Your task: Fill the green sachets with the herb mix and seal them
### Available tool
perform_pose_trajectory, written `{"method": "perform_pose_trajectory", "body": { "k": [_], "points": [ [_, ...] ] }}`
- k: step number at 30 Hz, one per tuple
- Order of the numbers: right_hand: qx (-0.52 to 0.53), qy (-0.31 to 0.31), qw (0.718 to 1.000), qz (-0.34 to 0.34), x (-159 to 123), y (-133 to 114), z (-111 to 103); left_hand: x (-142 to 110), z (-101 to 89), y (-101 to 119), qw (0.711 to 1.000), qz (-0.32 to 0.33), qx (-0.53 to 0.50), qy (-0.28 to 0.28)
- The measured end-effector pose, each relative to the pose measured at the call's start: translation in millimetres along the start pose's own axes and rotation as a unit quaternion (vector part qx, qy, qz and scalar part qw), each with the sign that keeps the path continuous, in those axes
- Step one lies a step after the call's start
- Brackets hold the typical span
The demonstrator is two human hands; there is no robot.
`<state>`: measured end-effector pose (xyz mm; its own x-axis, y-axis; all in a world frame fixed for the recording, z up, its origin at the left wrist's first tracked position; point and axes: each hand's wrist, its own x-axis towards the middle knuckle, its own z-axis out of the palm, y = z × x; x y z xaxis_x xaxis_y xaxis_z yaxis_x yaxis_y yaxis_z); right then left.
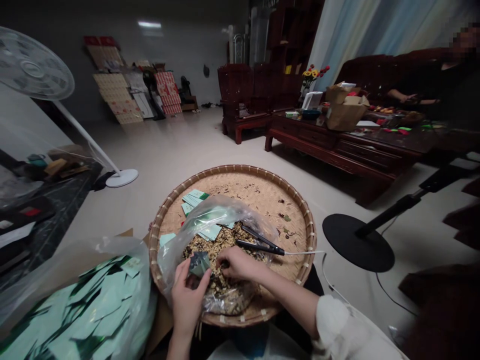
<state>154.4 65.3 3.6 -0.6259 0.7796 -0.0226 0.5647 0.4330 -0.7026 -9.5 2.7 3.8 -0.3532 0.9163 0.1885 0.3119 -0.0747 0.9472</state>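
My left hand (189, 290) grips a small green sachet (200, 265), its dark mouth tilted toward my right hand. Beside it my right hand (237, 263) has its fingers pinched together over loose dried tea mix (221, 250); what sits in the pinch is hidden. The mix lies in an open clear plastic bag (228, 207) on a round woven bamboo tray (309, 235). A black hand-held sealer with two hinged arms (268, 245) rests on the bag's right side, its white cord running off right. Several pale green sachets (193, 200) lie behind and in the bag.
At left stands a large plastic bag (150, 280) filled with green sachets. A white fan (123, 177) stands farther left, and a black stand base (358, 242) is on the floor at right. Beyond are a dark wooden table (337, 150) and a seated person (423, 90).
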Motion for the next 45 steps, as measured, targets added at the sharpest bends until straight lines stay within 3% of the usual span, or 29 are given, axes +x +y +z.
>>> {"method": "perform_pose_trajectory", "body": {
  "k": [5,8,13,17,21,26,32,38,42,44,45],
  "points": [
    [0.105,0.062,0.991,0.052,-3.4,12.5,-5.6,1.0,1.7,-1.8,1.000,0.023,0.018,0.004],
    [0.155,0.085,0.981,0.075,-9.8,9.4,-21.7,1.8,3.7,-2.9,0.997,0.055,0.052,-0.009],
    [0.170,0.095,0.981,0.013,-26.0,-24.6,-71.0,1.3,11.8,1.9,0.985,0.110,0.119,-0.061],
    [0.064,0.072,0.994,-0.051,-33.0,-53.6,-97.3,-0.2,23.0,11.9,0.978,0.143,0.130,-0.072],
    [-0.072,0.038,0.994,-0.072,-31.0,-63.9,-97.7,-0.5,30.7,14.3,0.979,0.149,0.116,-0.073],
    [-0.130,0.028,0.989,-0.060,-28.7,-66.8,-90.0,-0.4,32.4,9.8,0.981,0.142,0.107,-0.073],
    [-0.104,0.052,0.991,-0.071,-30.7,-73.3,-87.9,-0.6,32.2,5.8,0.983,0.133,0.108,-0.065],
    [0.004,0.064,0.992,-0.105,-29.8,-75.2,-88.1,0.3,33.3,1.4,0.984,0.131,0.104,-0.056],
    [0.114,0.131,0.981,-0.088,-31.0,-72.4,-90.3,0.3,31.3,3.5,0.982,0.131,0.118,-0.063],
    [0.201,0.230,0.947,-0.098,-36.4,-72.9,-93.8,0.1,29.7,4.9,0.982,0.132,0.126,-0.057],
    [0.244,0.300,0.914,-0.124,-40.4,-73.8,-96.2,0.1,28.9,5.4,0.982,0.131,0.126,-0.056]
  ]
}}
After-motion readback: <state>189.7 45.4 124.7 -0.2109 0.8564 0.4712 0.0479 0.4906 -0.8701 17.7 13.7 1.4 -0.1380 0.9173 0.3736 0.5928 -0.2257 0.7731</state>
